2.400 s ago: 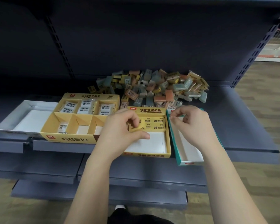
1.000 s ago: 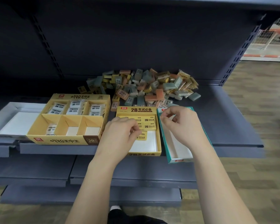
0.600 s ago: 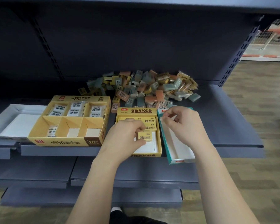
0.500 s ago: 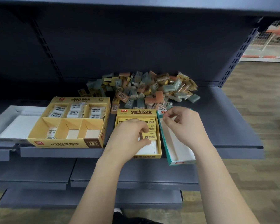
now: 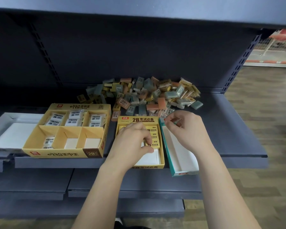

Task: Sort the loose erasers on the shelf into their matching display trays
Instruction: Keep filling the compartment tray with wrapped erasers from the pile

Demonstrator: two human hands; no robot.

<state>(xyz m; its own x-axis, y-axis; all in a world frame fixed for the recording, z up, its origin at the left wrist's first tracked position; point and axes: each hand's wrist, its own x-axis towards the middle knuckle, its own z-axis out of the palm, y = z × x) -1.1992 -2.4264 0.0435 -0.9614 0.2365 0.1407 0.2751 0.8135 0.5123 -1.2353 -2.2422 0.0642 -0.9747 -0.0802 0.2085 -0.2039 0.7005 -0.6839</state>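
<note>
Head view: left hand [image 5: 132, 142] pinches a yellow 2B eraser [image 5: 154, 144] in the part-filled 2B tray [image 5: 139, 120]; right hand [image 5: 188, 129] curled, contents unclear; eraser pile [image 5: 147, 95] at 12 o'clock unsorted.

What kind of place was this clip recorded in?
Most likely a shop, perhaps a stationery aisle: dark metal shelving with slotted uprights, printed display trays, and a heap of wrapped erasers.

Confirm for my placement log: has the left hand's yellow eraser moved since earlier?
Yes. The yellow eraser in the left hand shifted right within the 2B tray, toward its right wall.
</note>
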